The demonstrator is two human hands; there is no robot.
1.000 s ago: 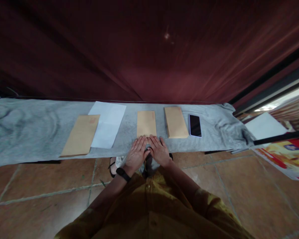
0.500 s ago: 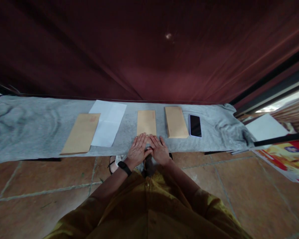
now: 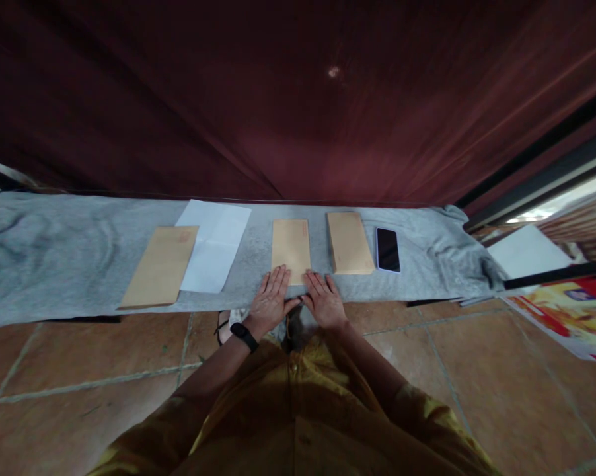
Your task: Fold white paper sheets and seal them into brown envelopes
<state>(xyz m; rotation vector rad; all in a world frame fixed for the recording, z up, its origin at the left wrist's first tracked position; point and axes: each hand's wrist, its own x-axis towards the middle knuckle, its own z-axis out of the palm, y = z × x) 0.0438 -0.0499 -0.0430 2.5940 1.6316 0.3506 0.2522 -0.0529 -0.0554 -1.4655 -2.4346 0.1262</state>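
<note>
A brown paper envelope (image 3: 291,246) with small red print lies flat in front of me on the grey cloth. My left hand (image 3: 269,301) rests with outstretched fingers on its lower left corner. At the lower right corner lies my right hand (image 3: 325,303), flat too, its fingertips at the edge. Both thumbs point inward and nearly meet below the envelope. To the right is a thick stack of brown envelopes (image 3: 350,242). On the left, more brown envelopes (image 3: 162,264) overlap a creased white sheet of paper (image 3: 217,244); how many are piled there I cannot tell.
A phone (image 3: 388,250) lies right of the stack. The grey cloth (image 3: 431,258) covers a narrow bench, and a dark red curtain (image 3: 298,119) hangs behind it. A colourful printed box (image 3: 573,314) and a white board (image 3: 528,254) stand at the far right.
My hands have slid apart, the left slightly left and the right slightly right, showing more of the envelope's lower edge between them. The envelopes, paper and phone have stayed in place.
</note>
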